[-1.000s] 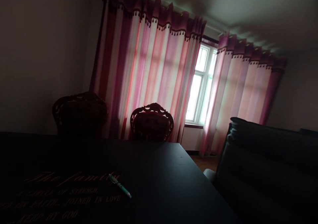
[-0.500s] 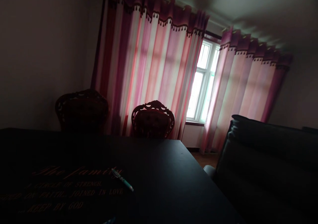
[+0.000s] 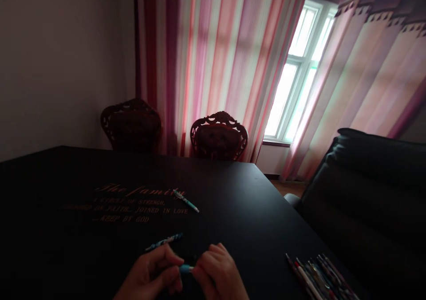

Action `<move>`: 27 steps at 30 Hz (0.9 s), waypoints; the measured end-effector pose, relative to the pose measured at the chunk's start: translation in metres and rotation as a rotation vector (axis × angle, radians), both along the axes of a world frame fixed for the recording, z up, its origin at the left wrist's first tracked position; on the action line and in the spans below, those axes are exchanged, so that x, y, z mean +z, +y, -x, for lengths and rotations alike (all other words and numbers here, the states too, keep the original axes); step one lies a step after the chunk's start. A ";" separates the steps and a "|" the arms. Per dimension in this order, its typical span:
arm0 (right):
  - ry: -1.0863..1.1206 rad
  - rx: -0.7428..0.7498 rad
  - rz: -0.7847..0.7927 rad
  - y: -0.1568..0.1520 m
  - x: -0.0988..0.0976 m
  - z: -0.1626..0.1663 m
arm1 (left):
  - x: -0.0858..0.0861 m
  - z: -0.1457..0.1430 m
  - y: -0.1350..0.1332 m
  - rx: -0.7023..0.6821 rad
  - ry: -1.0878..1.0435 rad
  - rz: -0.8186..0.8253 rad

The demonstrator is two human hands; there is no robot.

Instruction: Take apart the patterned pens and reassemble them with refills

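Note:
At the bottom middle, my left hand (image 3: pixel 153 271) pinches one end of a small light-blue pen part (image 3: pixel 185 269) between thumb and fingers. Close against its other end, my right hand (image 3: pixel 218 273) is closed, gripping a thin pale tip. Most of the piece is hidden by my fingers. Just beyond my left hand lies a dark blue patterned pen (image 3: pixel 164 242). Farther off, a teal and white pen (image 3: pixel 186 201) rests slantwise on the black table (image 3: pixel 226 202), across the end of the printed lettering.
Several pens (image 3: pixel 313 275) lie side by side near the table's right edge. A dark padded chair (image 3: pixel 366 211) stands on the right. Two carved chairs, one at left (image 3: pixel 133 124) and one at centre (image 3: pixel 219 136), are behind the table, before striped curtains (image 3: pixel 226 60).
The view has tipped downward and shifted left. Both my hands, the light-blue pen part and the row of pens at right have come into sight; more of the patterned pen shows.

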State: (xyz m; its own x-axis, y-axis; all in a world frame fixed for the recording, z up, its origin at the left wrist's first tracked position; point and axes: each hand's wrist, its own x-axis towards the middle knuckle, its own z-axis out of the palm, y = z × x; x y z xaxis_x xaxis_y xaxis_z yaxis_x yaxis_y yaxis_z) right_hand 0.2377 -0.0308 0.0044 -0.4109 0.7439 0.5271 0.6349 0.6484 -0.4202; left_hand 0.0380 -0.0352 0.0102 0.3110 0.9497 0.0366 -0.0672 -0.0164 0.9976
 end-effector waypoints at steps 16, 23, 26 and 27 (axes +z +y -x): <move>0.398 -0.253 0.252 0.034 0.001 -0.055 | 0.005 0.027 0.032 0.306 0.067 -0.017; 0.427 -0.134 0.281 0.011 0.012 -0.027 | -0.009 0.019 0.031 0.169 0.031 0.057; 0.427 -0.108 0.268 0.006 0.015 -0.021 | -0.011 0.016 0.028 0.134 0.019 0.090; 0.424 -0.098 0.263 0.005 0.016 -0.020 | -0.012 0.015 0.027 0.119 0.011 0.095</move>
State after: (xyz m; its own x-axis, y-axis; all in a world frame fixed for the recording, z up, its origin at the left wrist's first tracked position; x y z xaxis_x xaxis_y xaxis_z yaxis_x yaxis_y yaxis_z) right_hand 0.2578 -0.0260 0.0201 -0.1228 0.8981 0.4223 0.4254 0.4321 -0.7952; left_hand 0.0235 -0.0084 -0.0021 0.1964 0.9788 -0.0583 -0.0598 0.0713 0.9957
